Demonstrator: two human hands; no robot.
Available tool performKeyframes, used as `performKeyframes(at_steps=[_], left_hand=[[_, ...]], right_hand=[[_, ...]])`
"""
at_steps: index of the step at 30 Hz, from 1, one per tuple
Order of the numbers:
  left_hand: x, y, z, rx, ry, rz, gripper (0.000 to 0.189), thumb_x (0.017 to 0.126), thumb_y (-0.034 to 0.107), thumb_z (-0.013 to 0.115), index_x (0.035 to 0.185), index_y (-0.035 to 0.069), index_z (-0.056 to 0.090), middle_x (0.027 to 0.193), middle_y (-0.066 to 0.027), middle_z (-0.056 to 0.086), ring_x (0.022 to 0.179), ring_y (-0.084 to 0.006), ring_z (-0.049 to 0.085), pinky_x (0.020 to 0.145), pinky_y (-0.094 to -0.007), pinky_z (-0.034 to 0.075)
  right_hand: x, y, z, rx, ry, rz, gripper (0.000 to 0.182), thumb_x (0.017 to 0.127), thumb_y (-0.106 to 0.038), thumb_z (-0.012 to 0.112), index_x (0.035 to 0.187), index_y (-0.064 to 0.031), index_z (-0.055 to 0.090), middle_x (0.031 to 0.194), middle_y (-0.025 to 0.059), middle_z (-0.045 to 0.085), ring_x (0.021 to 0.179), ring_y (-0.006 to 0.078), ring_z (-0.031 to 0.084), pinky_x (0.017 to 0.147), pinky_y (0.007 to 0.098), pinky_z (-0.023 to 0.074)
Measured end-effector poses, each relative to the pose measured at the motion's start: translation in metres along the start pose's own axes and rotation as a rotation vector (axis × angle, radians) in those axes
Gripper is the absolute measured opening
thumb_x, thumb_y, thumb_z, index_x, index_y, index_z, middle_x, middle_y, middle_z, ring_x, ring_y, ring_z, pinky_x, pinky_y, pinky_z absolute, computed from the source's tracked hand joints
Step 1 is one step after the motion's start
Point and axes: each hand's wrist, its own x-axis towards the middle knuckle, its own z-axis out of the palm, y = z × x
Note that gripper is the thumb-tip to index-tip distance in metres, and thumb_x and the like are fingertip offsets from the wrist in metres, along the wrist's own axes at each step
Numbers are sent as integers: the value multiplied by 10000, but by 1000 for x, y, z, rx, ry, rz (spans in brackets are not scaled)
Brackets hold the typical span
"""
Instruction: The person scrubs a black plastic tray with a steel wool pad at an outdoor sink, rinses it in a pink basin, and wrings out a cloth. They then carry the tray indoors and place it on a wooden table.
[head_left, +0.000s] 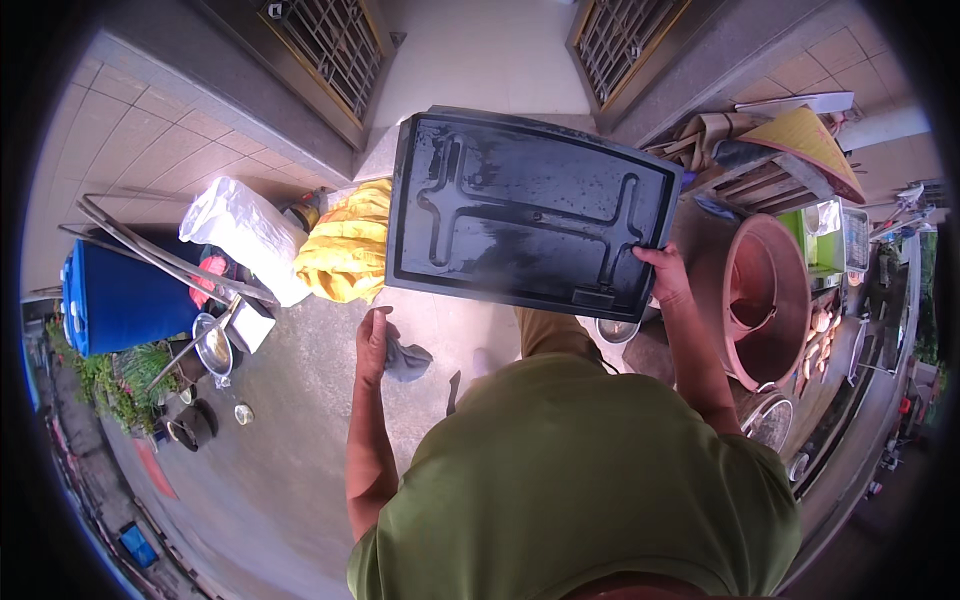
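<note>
A wide black plastic tray (517, 180) with a raised rim and H-shaped moulded grooves is held up in front of me, its surface partly wet-looking. My right hand (664, 274) grips its right edge near the lower corner, thumb on the inner face and fingers hidden behind. Below the tray's left corner, apart from it, is my left hand (373, 337), with a grey cloth (409, 361) hanging from its fingers.
An open doorway with metal-grille doors (330, 56) lies ahead. At left are a yellow sack (349, 247), a white sack (244, 236) and a blue barrel (131, 289). A large reddish-brown tub (720, 300) and a conical hat (806, 150) are at right.
</note>
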Motion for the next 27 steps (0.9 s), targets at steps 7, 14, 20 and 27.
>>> performKeyframes(at_steps=[7, 14, 20, 27], left_hand=[[153, 147, 100, -276, -487, 98, 722, 822, 606, 604, 1243, 31, 490, 1083, -47, 592, 950, -136, 524, 846, -287, 417], [275, 241, 178, -522, -407, 16, 708, 840, 687, 484, 1093, 30, 557, 838, -71, 626, 711, -188, 602, 623, -305, 489], [365, 305, 215, -735, -227, -289, 362, 871, 243, 616, 1146, 14, 566, 1034, -91, 637, 914, -234, 611, 813, -346, 504], [506, 389, 246, -1133, -299, -302, 321, 832, 97, 616, 1140, 21, 569, 1073, -92, 632, 966, -260, 613, 835, -389, 502]], right_hand=[[148, -81, 44, 201, -49, 70, 356, 728, 61, 665, 1077, 29, 604, 959, 132, 675, 848, 254, 677, 804, 368, 563], [274, -147, 68, 218, 22, 91, 309, 713, 51, 678, 1015, 23, 614, 913, 113, 678, 823, 237, 672, 812, 379, 548], [379, -191, 73, 10, -130, 53, 358, 814, -85, 666, 1154, -6, 587, 1028, 119, 670, 914, 235, 666, 850, 379, 537], [481, -255, 136, 662, -296, 103, 676, 921, -607, 391, 1293, -52, 495, 1223, 118, 585, 1109, 242, 567, 980, 408, 444]])
